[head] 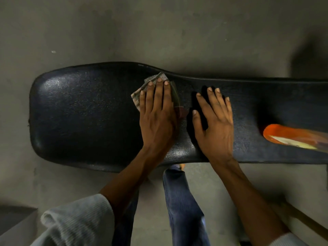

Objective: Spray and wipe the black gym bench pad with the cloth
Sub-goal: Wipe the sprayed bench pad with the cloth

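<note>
The black gym bench pad [85, 110] runs left to right across the view, wide at its left end and narrower toward the right. My left hand [158, 114] presses flat on a checked cloth [150, 81] in the middle of the pad; the cloth's corners show past my fingertips. My right hand [214, 121] lies flat on the pad just to the right, fingers spread, holding nothing. An orange spray bottle [291, 136] lies on its side on the pad at the far right, blurred and cut by the frame edge.
Grey concrete floor [159, 29] surrounds the bench. My leg in blue jeans [182, 201] stands close against the pad's near edge. A grey block [16, 222] sits at the bottom left corner.
</note>
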`<state>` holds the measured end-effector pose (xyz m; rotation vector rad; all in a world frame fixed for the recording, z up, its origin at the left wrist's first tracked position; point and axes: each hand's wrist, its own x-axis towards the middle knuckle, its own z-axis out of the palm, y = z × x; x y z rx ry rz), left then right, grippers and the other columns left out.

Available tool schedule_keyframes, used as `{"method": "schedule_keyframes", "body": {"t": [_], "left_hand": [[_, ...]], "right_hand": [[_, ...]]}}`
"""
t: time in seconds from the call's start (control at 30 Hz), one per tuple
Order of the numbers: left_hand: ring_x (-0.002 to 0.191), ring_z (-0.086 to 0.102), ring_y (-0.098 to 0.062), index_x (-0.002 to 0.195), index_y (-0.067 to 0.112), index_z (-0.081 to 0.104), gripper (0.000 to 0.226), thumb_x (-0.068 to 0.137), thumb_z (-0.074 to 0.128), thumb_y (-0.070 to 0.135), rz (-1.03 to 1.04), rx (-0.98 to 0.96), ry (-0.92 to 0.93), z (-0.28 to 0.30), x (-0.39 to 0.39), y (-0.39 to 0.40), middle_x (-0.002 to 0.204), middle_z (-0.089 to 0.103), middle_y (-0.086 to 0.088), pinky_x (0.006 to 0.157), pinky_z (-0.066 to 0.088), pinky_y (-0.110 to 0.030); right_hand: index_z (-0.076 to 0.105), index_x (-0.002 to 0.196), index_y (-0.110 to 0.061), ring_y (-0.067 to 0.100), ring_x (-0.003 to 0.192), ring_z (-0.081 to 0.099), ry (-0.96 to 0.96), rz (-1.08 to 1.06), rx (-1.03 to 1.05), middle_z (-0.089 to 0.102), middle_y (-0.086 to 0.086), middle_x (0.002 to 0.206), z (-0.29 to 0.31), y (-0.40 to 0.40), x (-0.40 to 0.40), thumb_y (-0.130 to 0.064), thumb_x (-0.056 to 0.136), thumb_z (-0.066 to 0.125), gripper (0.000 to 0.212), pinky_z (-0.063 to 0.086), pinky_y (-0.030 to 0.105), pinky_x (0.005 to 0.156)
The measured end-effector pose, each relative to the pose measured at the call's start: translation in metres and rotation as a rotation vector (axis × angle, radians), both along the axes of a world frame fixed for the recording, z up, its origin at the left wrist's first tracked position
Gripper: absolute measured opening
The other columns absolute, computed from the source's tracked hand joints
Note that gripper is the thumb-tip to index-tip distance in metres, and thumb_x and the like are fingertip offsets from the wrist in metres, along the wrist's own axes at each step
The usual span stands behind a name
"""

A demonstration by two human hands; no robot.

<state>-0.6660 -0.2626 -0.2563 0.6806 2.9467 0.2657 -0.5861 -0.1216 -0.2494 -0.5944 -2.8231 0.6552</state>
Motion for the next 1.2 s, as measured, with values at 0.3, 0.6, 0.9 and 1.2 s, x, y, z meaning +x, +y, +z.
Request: {"method": "schedule_keyframes", "body": {"t": [0.3,0.6,0.9,1.2], "left_hand": [[0.161,0.023,-0.033,0.163,0.006,0.029,0.070,0.105,0.023,0.043,-0.080,0.030,-0.037,0.003,0.022,0.042,0.171,0.028,-0.017,0.133,0.012,-0.050],[0.161,0.021,-0.032,0.165,0.008,0.024,0.077,0.100,0.028,0.050,-0.247,-0.015,-0.077,0.006,0.012,0.057,0.172,0.026,-0.015,0.132,0.009,-0.048],[0.162,0.018,-0.029,0.166,0.009,0.022,0.067,0.110,0.038,0.042,-0.296,0.007,-0.056,0.000,0.069,0.071,0.173,0.023,-0.012,0.133,0.012,-0.049],[0.163,0.017,-0.029,0.166,0.009,0.024,0.063,0.109,0.042,0.031,-0.298,0.058,-0.065,-0.004,0.098,0.048,0.173,0.025,-0.011,0.132,0.016,-0.051]], "right_hand": [[0.056,0.157,-0.016,0.028,0.165,0.030,-0.028,-0.127,-0.007,0.043,0.011,0.171,-0.007,0.039,0.034,-0.028,0.110,0.055,0.048,0.022,0.057,0.134],[0.055,0.157,-0.016,0.026,0.165,0.029,-0.002,-0.156,-0.079,0.042,0.009,0.171,-0.004,0.042,0.053,-0.024,0.109,0.056,0.049,0.018,0.051,0.137],[0.057,0.155,-0.012,0.029,0.164,0.031,0.005,-0.118,-0.181,0.044,0.013,0.170,-0.002,0.040,0.069,-0.014,0.093,0.051,0.063,0.018,0.051,0.137],[0.061,0.150,-0.010,0.026,0.161,0.037,0.035,-0.121,-0.239,0.048,0.011,0.166,-0.001,0.035,0.087,-0.009,0.097,0.049,0.054,0.028,0.056,0.134]]}}
